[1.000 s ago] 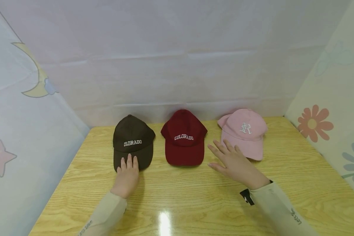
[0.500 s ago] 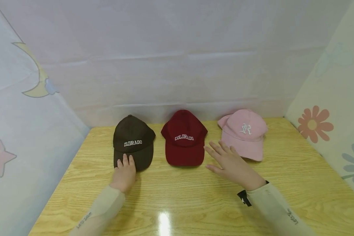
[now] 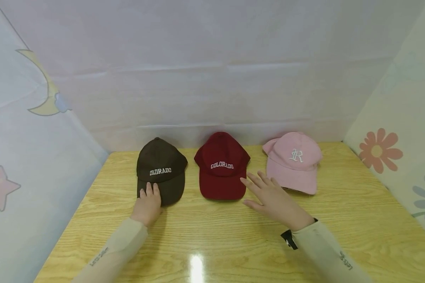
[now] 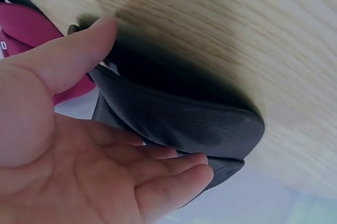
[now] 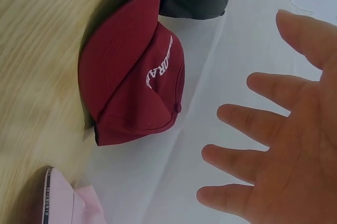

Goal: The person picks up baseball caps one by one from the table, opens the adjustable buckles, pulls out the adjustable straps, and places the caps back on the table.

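A dark brown cap (image 3: 160, 157) lettered COLORADO sits at the left of the table, brim toward me. My left hand (image 3: 146, 206) is at the left part of its brim. In the left wrist view the fingers (image 4: 174, 182) lie fairly straight on one side of the dark brim (image 4: 179, 113), the thumb apart on the other; whether they touch it I cannot tell. My right hand (image 3: 276, 202) hovers with spread fingers between a red COLORADO cap (image 3: 222, 157) and a pink cap (image 3: 294, 157) bearing a white letter R, holding nothing. Its fingertips come close to the red brim's right edge.
The three caps stand in a row on a wood-grain table (image 3: 205, 232), close to a pale back sheet (image 3: 212, 78). Side sheets printed with a moon, a star (image 3: 1, 188) and flowers (image 3: 377, 151) flank the table. A black strap (image 3: 289, 239) hangs at my right wrist.
My right hand has drifted left, from in front of the pink cap's brim toward the red one. My left hand has shifted slightly left along the dark brim. The caps stay put.
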Action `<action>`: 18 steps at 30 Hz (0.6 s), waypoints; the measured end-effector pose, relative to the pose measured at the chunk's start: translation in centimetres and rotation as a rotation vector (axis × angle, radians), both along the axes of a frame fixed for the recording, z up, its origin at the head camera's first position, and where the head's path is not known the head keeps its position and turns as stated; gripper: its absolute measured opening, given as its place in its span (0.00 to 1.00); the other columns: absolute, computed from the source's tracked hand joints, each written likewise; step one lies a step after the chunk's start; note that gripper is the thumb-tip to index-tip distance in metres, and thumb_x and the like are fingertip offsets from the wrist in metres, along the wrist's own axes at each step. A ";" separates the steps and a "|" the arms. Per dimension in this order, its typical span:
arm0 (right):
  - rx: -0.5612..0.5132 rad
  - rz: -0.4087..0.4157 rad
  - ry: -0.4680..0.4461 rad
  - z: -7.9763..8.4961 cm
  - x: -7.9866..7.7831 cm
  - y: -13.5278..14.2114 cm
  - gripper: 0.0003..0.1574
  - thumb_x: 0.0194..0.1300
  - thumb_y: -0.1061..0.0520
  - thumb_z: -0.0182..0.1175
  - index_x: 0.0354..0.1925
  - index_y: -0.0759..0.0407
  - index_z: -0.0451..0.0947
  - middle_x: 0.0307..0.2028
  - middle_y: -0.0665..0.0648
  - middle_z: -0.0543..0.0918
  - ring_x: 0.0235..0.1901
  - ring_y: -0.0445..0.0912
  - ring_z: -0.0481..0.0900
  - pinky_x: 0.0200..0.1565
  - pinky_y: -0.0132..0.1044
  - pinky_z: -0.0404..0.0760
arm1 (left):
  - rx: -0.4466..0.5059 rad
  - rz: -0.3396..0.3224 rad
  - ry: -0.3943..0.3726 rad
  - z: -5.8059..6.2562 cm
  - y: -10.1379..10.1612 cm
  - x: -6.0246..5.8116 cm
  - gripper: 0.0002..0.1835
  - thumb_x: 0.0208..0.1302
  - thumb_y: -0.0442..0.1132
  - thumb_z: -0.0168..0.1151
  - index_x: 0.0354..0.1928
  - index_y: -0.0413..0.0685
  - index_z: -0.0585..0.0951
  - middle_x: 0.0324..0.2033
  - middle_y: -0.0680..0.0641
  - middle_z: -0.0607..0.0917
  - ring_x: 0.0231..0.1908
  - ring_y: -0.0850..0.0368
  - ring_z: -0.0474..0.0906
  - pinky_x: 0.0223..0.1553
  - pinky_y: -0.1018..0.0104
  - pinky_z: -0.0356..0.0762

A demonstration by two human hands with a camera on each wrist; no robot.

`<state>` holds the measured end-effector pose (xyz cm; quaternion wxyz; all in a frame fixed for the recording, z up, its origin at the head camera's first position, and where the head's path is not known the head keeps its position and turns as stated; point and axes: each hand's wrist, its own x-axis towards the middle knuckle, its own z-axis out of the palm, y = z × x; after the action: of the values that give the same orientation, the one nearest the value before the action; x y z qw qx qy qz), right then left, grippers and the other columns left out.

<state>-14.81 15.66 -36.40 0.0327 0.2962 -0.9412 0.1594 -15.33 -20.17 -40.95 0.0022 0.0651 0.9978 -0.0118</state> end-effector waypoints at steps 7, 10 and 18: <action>0.007 0.019 0.017 0.1 0.0 -0.4 0.38 0.69 0.45 0.59 0.70 0.59 0.64 0.70 0.64 0.63 0.68 0.68 0.55 0.62 0.69 0.55 | 0.003 -0.004 -0.003 0.1 0.0 -0.2 0.42 0.55 0.39 0.73 0.60 0.15 0.63 0.57 0.16 0.66 0.54 0.20 0.68 0.43 0.41 0.78; 0.012 0.025 0.017 0.2 0.0 -0.5 0.37 0.69 0.45 0.58 0.70 0.59 0.64 0.70 0.64 0.63 0.68 0.68 0.55 0.62 0.68 0.55 | 0.012 -0.012 0.003 0.1 0.0 -0.3 0.37 0.58 0.34 0.69 0.60 0.14 0.63 0.57 0.15 0.65 0.53 0.20 0.69 0.41 0.42 0.80; 0.007 0.037 0.010 0.0 0.0 -0.8 0.38 0.68 0.45 0.59 0.69 0.61 0.65 0.69 0.65 0.64 0.68 0.68 0.56 0.61 0.69 0.55 | 0.027 -0.021 0.038 -0.2 0.1 -0.3 0.20 0.66 0.21 0.50 0.57 0.14 0.66 0.56 0.15 0.66 0.51 0.19 0.70 0.34 0.45 0.82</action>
<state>-14.79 14.85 -36.39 0.0332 0.3144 -0.9359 0.1553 -15.59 -20.09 -41.14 -0.0176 0.0756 0.9970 0.0006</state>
